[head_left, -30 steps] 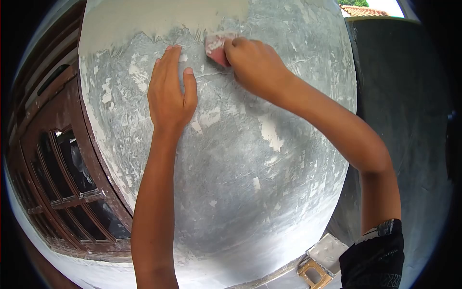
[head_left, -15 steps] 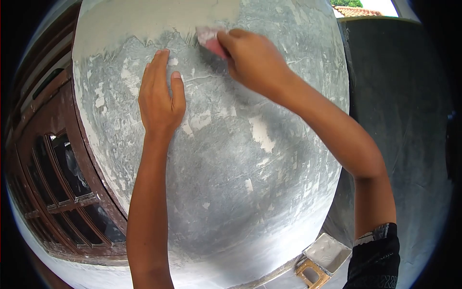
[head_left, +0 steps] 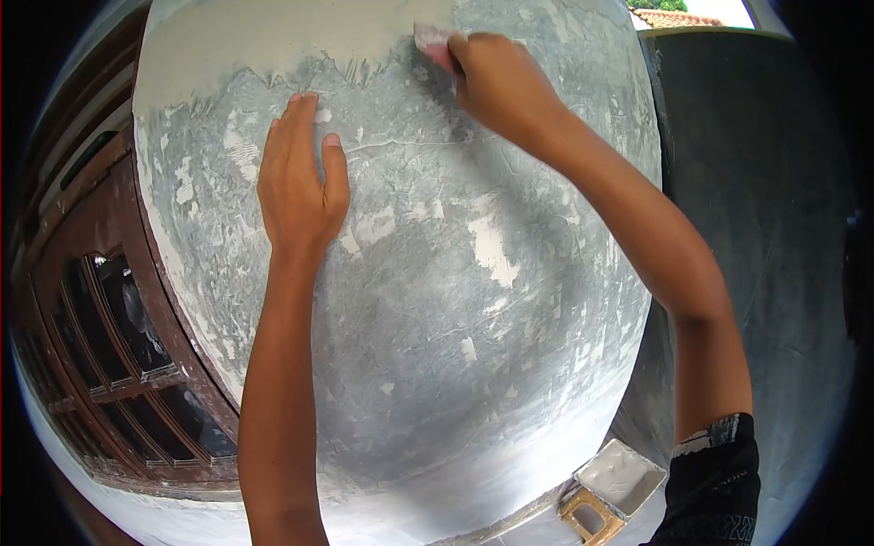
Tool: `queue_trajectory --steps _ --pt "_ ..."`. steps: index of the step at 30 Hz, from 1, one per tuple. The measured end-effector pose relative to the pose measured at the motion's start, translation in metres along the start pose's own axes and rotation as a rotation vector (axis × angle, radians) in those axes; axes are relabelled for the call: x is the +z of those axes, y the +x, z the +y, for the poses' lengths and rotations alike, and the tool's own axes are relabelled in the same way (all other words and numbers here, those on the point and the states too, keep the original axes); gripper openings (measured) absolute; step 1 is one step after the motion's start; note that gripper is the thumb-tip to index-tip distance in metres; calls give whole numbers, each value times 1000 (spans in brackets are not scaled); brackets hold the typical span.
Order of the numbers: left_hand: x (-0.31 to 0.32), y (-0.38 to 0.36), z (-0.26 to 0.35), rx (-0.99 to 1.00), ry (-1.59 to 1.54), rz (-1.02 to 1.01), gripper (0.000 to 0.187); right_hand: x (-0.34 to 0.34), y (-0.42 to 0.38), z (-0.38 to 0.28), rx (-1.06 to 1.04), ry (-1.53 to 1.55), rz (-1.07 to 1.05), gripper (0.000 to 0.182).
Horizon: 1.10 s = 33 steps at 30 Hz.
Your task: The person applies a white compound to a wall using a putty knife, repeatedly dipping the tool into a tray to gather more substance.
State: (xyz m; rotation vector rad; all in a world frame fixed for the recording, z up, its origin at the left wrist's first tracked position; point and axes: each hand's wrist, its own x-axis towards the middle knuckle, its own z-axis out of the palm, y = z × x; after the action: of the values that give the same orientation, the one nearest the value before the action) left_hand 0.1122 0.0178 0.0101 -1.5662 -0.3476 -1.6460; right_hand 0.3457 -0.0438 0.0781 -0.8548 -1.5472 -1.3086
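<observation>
My right hand point(head_left: 510, 86) grips a pink putty scraper point(head_left: 436, 46) smeared with pale filler. Its blade lies at the lower edge of a smooth beige putty layer point(head_left: 282, 41) across the top of the wall. Below that layer, the grey wall point(head_left: 401, 300) is rough, with scattered white patches and a fine horizontal crack. My left hand point(head_left: 300, 187) rests flat on the bare grey part, just under the ragged putty edge. Its fingers are extended, the thumb stands apart, and it holds nothing.
To the left is a brown wooden window frame point(head_left: 150, 382) with dark panes. A tray of pale putty point(head_left: 621, 475) sits low at the right beside a yellowish stool point(head_left: 590, 517). A dark wall panel point(head_left: 756, 209) stands on the right; roof tiles point(head_left: 666, 18) show beyond.
My right hand has moved the scraper right and slightly upward along the putty edge. Putty now covers a bit more where the blade was. My left hand stays nearly in place.
</observation>
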Motion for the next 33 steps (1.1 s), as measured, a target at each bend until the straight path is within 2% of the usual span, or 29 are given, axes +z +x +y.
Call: queue_trajectory --steps 1,2,3,4,5,6,7,9,11,13,15,17,19,20,21,22,24,28,29,30,33 --pt "1 1 0 19 25 6 41 -1 25 7 53 60 76 9" --pt "0 0 0 16 30 3 41 -1 55 27 -31 -49 91 11" --pt "0 0 1 18 39 2 41 13 75 41 97 -15 135 24" --pt "0 0 2 20 47 0 41 28 91 58 158 -42 138 27" --pt "0 1 2 24 51 -2 41 28 86 58 160 -37 141 27" --pt "0 2 2 30 45 7 42 24 74 52 87 30 85 16" --pt "0 3 2 32 37 14 43 19 59 43 13 95 27 13" --pt "1 3 0 39 39 15 44 20 9 16 -9 -140 -61 18" --pt "1 2 1 39 44 27 44 4 -31 -17 -63 -41 -113 19" --pt "1 2 2 58 52 13 45 -6 -18 -24 -91 50 -2 10" --pt "1 1 2 55 54 8 45 4 27 -6 -112 102 200 5" --pt "1 1 2 54 51 11 45 12 65 10 -91 89 152 9" --pt "1 2 1 60 47 9 45 20 83 10 -3 -131 -11 30" --pt "1 3 1 65 44 7 45 29 60 12 -139 -28 129 14" --pt "1 3 1 61 38 12 44 36 42 7 -230 -120 156 13" --pt "1 2 1 53 31 17 44 35 19 -8 -223 -213 66 11" --pt "0 1 4 50 21 17 44 16 -29 -42 -186 -91 -18 8" --pt "1 3 2 50 25 23 43 6 12 -25 -133 -26 132 18" --pt "1 4 1 52 28 26 43 1 36 -18 -180 122 244 10" --pt "2 2 0 53 22 25 43 13 62 1 -112 30 202 10" --pt "1 2 1 49 14 22 43 27 67 2 -175 21 184 9"
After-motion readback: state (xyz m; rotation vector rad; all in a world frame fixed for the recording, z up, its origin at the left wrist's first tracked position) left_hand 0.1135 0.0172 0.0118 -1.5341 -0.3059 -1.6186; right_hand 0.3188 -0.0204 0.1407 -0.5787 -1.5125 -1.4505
